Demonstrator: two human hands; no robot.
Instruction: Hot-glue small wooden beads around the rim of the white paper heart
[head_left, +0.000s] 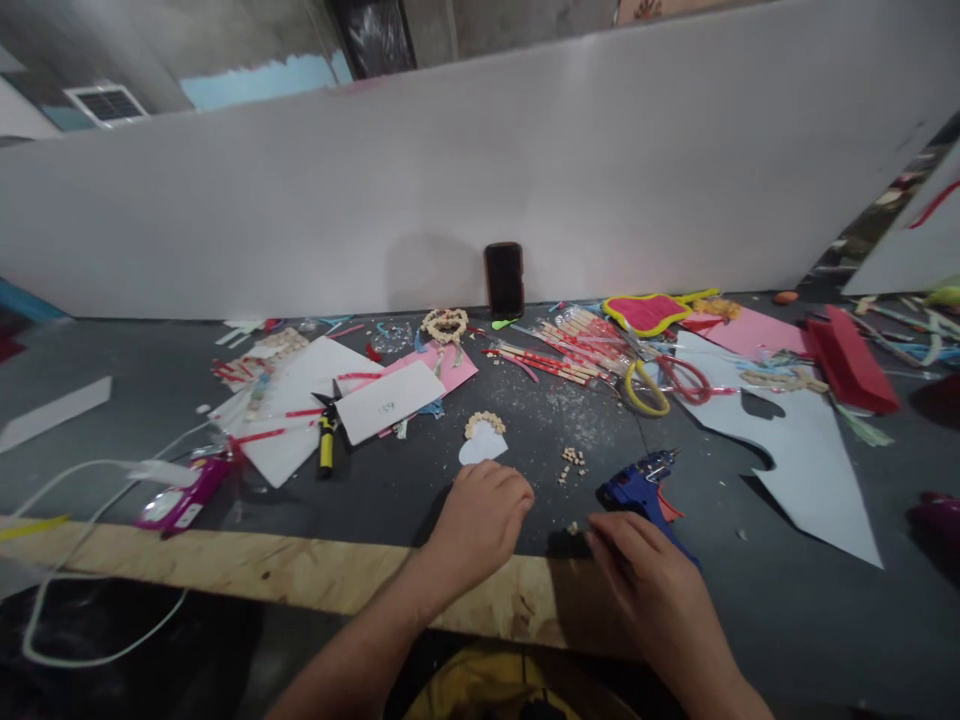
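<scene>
My left hand (480, 520) rests on the dark table near its wooden front edge, fingers curled under into a loose fist; what they hold, if anything, is hidden. Just beyond it lies a white paper heart (482, 444) edged with small wooden beads. My right hand (645, 580) lies beside it, fingertips pinched together at a tiny bead (573, 527) on the table. A blue glue gun (637, 485) lies right behind the right hand, touching it. A small heap of wooden beads (573, 460) sits between the heart and the glue gun.
Black-and-yellow cutters (326, 435) lie on white paper sheets (300, 400) at left. Scissors (664, 385), bundled sticks (570, 345), a large white cut sheet (795, 450) and a red box (851, 360) fill the right. A phone (504, 278) leans on the white partition. White cable (67, 480) trails left.
</scene>
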